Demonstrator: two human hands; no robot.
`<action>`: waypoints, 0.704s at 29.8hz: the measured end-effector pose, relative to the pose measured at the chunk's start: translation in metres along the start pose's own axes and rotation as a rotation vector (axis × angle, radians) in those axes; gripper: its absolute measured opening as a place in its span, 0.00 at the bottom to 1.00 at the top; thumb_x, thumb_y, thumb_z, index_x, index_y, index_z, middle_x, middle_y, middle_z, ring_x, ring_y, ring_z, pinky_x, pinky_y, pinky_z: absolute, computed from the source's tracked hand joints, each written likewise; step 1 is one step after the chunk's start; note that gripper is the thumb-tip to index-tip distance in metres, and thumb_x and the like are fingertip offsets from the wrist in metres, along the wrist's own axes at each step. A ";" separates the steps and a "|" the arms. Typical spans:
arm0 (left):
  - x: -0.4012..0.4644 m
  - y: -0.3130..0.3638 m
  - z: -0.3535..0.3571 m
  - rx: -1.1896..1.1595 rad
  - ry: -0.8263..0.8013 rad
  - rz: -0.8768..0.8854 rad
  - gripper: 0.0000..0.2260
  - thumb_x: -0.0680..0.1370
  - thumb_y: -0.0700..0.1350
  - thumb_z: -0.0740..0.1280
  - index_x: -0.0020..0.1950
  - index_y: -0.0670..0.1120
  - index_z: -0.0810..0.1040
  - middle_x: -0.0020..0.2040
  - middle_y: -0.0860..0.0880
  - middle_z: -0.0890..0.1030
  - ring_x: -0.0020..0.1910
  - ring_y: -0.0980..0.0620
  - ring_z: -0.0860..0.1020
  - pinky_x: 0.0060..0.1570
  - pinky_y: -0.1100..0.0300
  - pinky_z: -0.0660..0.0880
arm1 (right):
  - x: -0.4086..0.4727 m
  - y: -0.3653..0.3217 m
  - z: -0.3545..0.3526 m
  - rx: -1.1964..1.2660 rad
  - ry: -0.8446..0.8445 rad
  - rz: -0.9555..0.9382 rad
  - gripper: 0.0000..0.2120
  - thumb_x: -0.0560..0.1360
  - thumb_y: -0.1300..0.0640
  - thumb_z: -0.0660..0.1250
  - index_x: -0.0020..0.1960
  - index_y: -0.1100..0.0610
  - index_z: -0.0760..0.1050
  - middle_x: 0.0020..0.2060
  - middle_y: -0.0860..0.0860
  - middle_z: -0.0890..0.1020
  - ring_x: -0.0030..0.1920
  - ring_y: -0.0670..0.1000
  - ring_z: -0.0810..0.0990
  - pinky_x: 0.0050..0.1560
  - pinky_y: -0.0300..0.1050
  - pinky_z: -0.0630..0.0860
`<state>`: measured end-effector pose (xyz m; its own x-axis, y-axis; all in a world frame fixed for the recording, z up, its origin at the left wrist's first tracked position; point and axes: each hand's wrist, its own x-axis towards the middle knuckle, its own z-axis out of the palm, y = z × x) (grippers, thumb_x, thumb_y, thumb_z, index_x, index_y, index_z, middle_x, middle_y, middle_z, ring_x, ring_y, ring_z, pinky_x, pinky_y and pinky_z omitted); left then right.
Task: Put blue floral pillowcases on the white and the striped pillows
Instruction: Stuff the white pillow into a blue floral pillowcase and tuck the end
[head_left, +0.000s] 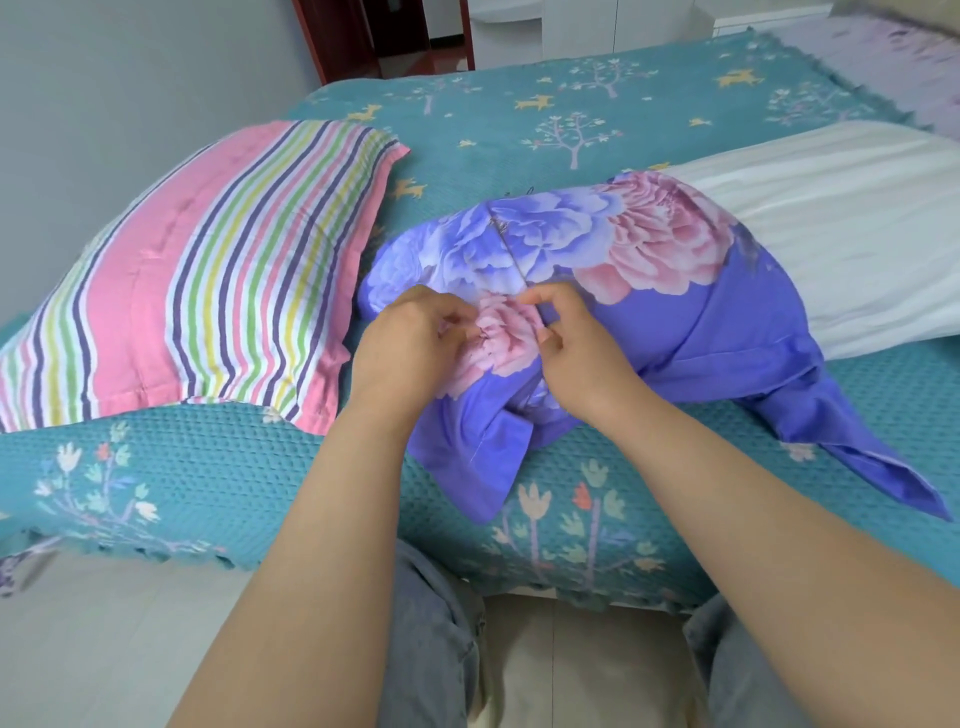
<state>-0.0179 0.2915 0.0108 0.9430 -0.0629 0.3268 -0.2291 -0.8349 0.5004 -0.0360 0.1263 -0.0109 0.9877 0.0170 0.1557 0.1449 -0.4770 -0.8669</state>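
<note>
Across the whole view I see the bed (675, 88), covered in a teal spread printed with trees and deer. On its left side lies the striped pillow (197, 275), bare of any case, its near edge close to the edge of the bed. To the right lies the white pillow (841, 228), running off toward the far right, with its near-left end inside the blue floral pillowcase (649, 291). The case is bunched around that end, and loose corners trail toward me over the edge of the bed. On the near part of the case my left hand (410, 343) has its grip curled onto the pink flower fabric. Just beside it, my right hand (576, 338) pinches the cloth near the seam line.
</note>
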 end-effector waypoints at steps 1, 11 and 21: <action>0.003 0.002 0.001 0.022 0.028 0.011 0.05 0.75 0.47 0.69 0.49 0.52 0.82 0.50 0.52 0.79 0.41 0.54 0.74 0.45 0.59 0.72 | -0.001 -0.001 0.000 -0.056 -0.017 -0.023 0.15 0.80 0.61 0.53 0.64 0.50 0.68 0.47 0.49 0.75 0.43 0.53 0.75 0.48 0.48 0.72; 0.018 -0.008 0.006 0.024 -0.117 0.080 0.06 0.74 0.40 0.68 0.47 0.51 0.79 0.49 0.55 0.74 0.43 0.55 0.73 0.47 0.60 0.70 | -0.004 -0.003 -0.003 -0.075 -0.066 0.066 0.19 0.79 0.64 0.51 0.65 0.52 0.70 0.39 0.47 0.73 0.30 0.45 0.69 0.37 0.43 0.68; 0.010 -0.004 -0.017 -0.298 -0.397 0.075 0.10 0.72 0.43 0.73 0.51 0.46 0.79 0.46 0.51 0.78 0.33 0.65 0.74 0.37 0.75 0.70 | -0.002 -0.002 -0.006 -0.106 -0.059 0.015 0.18 0.78 0.64 0.52 0.64 0.50 0.70 0.46 0.50 0.78 0.34 0.47 0.74 0.43 0.47 0.73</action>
<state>-0.0123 0.3035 0.0261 0.9269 -0.3688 0.0691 -0.3045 -0.6316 0.7130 -0.0387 0.1219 -0.0065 0.9919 0.0593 0.1119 0.1257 -0.5676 -0.8136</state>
